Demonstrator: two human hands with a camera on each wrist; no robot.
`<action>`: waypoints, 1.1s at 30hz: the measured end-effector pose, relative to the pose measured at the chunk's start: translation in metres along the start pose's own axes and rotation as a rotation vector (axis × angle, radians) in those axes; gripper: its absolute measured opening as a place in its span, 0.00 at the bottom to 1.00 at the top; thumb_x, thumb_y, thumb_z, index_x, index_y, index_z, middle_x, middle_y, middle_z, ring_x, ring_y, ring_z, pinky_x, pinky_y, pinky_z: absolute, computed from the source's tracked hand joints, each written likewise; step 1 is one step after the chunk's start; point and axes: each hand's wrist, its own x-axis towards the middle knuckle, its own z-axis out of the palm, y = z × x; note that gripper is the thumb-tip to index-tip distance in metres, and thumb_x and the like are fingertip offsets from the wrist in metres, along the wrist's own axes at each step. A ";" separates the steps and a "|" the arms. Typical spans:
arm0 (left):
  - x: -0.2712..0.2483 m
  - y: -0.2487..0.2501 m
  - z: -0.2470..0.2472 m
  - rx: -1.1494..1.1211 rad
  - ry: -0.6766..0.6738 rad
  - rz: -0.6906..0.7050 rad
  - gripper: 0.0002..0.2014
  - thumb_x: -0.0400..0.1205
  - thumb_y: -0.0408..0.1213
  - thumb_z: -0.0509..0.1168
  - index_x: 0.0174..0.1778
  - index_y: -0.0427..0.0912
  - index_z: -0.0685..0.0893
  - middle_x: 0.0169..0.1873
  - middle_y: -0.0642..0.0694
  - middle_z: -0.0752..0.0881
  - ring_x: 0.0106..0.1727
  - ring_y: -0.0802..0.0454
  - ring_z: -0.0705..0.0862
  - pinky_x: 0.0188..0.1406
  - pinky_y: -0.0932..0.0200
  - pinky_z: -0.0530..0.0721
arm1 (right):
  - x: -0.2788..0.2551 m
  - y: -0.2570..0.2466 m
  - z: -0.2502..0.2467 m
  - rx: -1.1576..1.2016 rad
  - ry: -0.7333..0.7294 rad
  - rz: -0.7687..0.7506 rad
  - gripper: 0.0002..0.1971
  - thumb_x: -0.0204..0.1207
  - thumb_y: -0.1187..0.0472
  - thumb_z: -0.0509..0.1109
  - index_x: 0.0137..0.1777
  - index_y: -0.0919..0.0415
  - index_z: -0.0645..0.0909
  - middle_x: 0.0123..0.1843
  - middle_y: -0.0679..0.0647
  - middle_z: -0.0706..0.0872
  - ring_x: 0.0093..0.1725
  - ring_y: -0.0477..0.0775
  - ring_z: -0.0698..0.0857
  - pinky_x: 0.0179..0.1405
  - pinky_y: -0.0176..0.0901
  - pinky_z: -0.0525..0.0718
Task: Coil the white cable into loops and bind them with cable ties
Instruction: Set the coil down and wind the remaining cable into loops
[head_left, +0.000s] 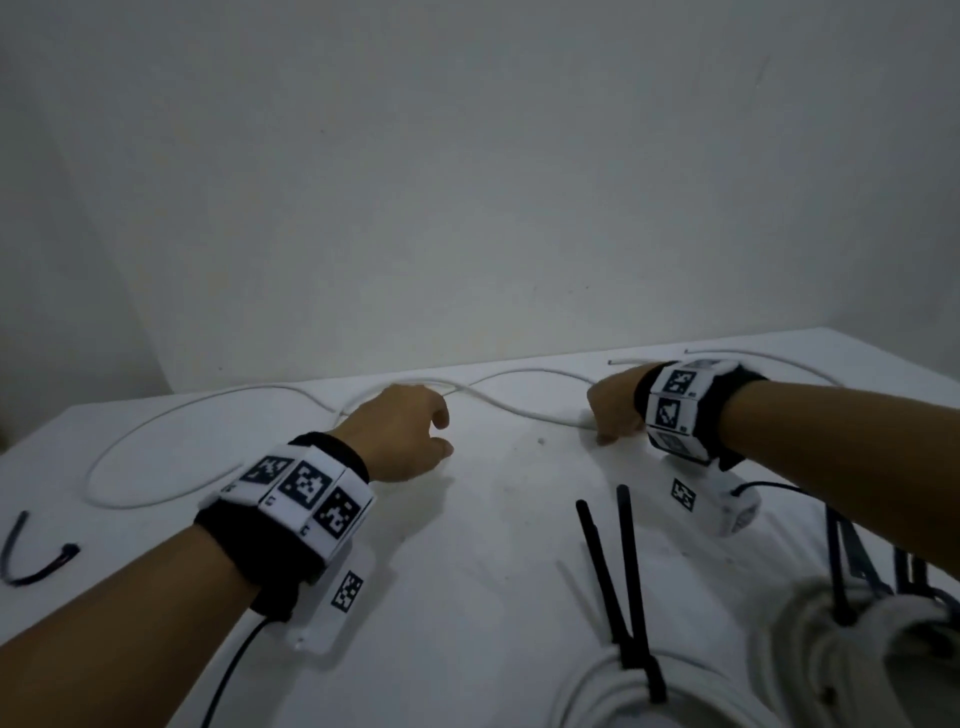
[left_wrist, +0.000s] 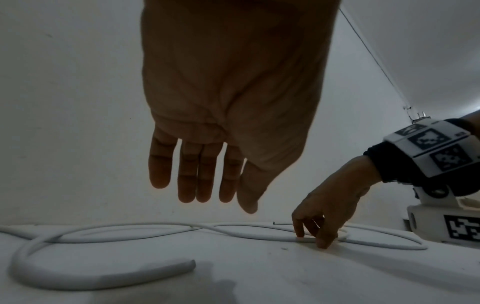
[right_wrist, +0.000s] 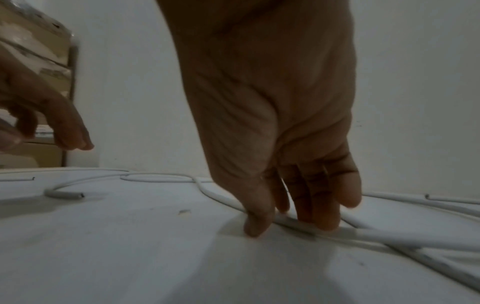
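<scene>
White wall backs a white tabletop (head_left: 493, 545) whose far edge runs along it. At the near right corner lie two finished coils of white cable (head_left: 649, 691), the nearer one bound with black cable ties (head_left: 618, 571) whose tails stick up toward the far edge. A short black cord piece (head_left: 31, 561) lies by the left edge. Nothing sits on top of the loose cable except the hands.

The white cable (head_left: 171, 415) is thin, round and uncoiled. It runs lengthwise left to right along the far edge, sweeping in one wide loop near the left side, crossing itself in the middle, and ending in a cut tip (left_wrist: 193, 200) that points right in the left wrist view.

The right hand (head_left: 615, 410) is down on the cable near the far right, thumb and fingertips (right_wrist: 259, 226) pinching it against the tabletop. The left hand (head_left: 405, 431) hovers above the crossing, its fingers (left_wrist: 187, 174) hanging straight and relaxed, holding nothing.
</scene>
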 end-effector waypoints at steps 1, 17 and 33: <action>-0.004 0.001 -0.001 0.002 -0.004 0.001 0.18 0.82 0.46 0.66 0.67 0.45 0.79 0.68 0.47 0.78 0.65 0.50 0.78 0.62 0.58 0.76 | -0.001 0.003 0.002 -0.021 0.014 0.013 0.13 0.84 0.54 0.60 0.53 0.65 0.78 0.57 0.61 0.80 0.36 0.50 0.72 0.27 0.36 0.68; -0.083 0.053 -0.012 -0.022 -0.049 0.058 0.20 0.83 0.49 0.65 0.68 0.45 0.79 0.69 0.47 0.78 0.66 0.51 0.78 0.65 0.56 0.77 | -0.071 0.023 0.026 0.220 0.001 -0.007 0.23 0.80 0.49 0.66 0.65 0.68 0.78 0.67 0.61 0.81 0.65 0.60 0.81 0.62 0.47 0.77; -0.059 0.084 -0.039 -0.190 0.381 0.122 0.42 0.80 0.48 0.69 0.84 0.44 0.51 0.83 0.42 0.58 0.82 0.44 0.58 0.79 0.46 0.60 | -0.174 0.084 -0.064 0.684 0.788 -0.196 0.03 0.84 0.64 0.55 0.50 0.59 0.70 0.47 0.55 0.77 0.46 0.57 0.75 0.41 0.44 0.68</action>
